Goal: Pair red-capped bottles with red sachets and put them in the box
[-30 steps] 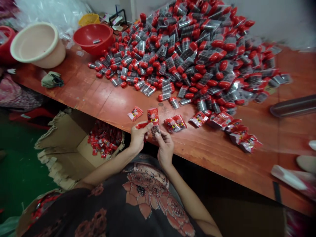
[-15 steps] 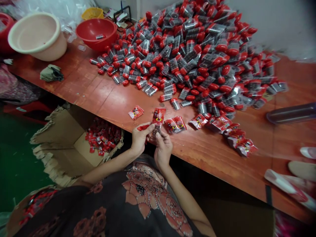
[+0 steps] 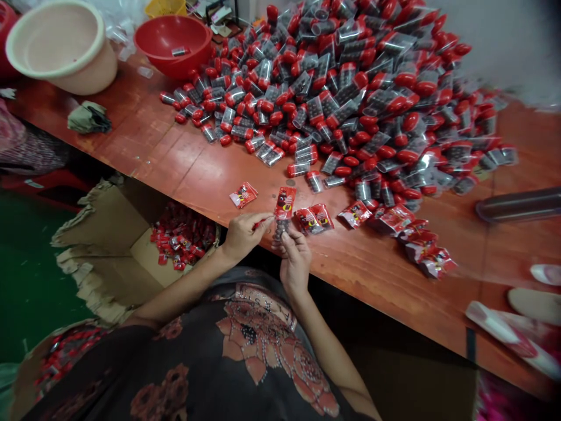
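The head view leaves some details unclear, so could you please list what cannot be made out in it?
All in the head view:
Lettering on the red packet: too small and blurred.
Any item in the left hand: mostly covered by its fingers.
The packet's lower end: behind the right hand.
Far-left red basin: cut off by the edge.
Transparent tube: right end cut off.

Dim, soft light is spread on the table [image 3: 175, 166]; beyond the left hand [image 3: 243, 234], pale shine is seen. Side edges are blurred.
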{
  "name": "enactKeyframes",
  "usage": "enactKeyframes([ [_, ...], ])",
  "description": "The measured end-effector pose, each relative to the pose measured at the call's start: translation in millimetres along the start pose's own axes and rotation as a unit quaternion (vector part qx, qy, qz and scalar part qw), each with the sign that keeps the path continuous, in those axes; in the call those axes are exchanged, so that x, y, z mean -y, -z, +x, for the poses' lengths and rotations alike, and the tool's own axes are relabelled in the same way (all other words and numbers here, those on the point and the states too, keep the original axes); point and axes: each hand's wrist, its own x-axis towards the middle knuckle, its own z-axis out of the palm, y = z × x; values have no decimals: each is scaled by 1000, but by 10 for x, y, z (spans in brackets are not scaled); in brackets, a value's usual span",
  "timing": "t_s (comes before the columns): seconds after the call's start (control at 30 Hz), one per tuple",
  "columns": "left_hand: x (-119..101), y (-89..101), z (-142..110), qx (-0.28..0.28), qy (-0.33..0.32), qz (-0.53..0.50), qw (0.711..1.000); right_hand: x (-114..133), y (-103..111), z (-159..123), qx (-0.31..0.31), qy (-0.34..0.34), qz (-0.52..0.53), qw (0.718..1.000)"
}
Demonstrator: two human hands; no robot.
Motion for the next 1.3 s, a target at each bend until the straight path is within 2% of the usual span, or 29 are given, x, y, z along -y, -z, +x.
enactKeyframes([
  [0.1, 35, 16, 28, 23, -40, 57, 997, -6, 13, 15, -3, 1, -4, 1000],
  [0.2, 55, 43, 65, 49, -51, 83, 994, -12, 23, 21, -4, 0, -20, 1000],
  [0.4, 29, 113, 121, 110, 12, 35, 993, -27, 23, 29, -9, 15, -38, 999],
  [0.47, 31, 117, 132, 116, 13, 35, 993, -29, 21, 33, -12, 26, -35, 999],
  [0.57, 53, 92, 141, 107, -15, 57, 992, -30, 20, 39, -11, 29, -35, 999],
  [0.73, 86, 12, 119, 76, -49, 109, 990, -40, 20, 35, -7, -10, -26, 1000],
  [0.93, 55, -94, -48, 13, -28, 125, 992, -87, -42, -3, -31, 1, 8, 999],
  [1.07, 33, -118, -131, -6, 14, 67, 998, -84, -70, 2, -21, -10, 28, 999],
  [1.17, 50, -71, -87, 7, 90, -36, 995, -55, -46, 21, -22, -1, 20, 1000],
  [1.23, 60, -24, -11, -4, 155, -137, 978, -43, -24, 27, -23, 6, 12, 1000],
  [1.3, 49, 12, 77, -20, 215, -235, 948, -50, -10, 24, -11, 5, 0, 1000],
])
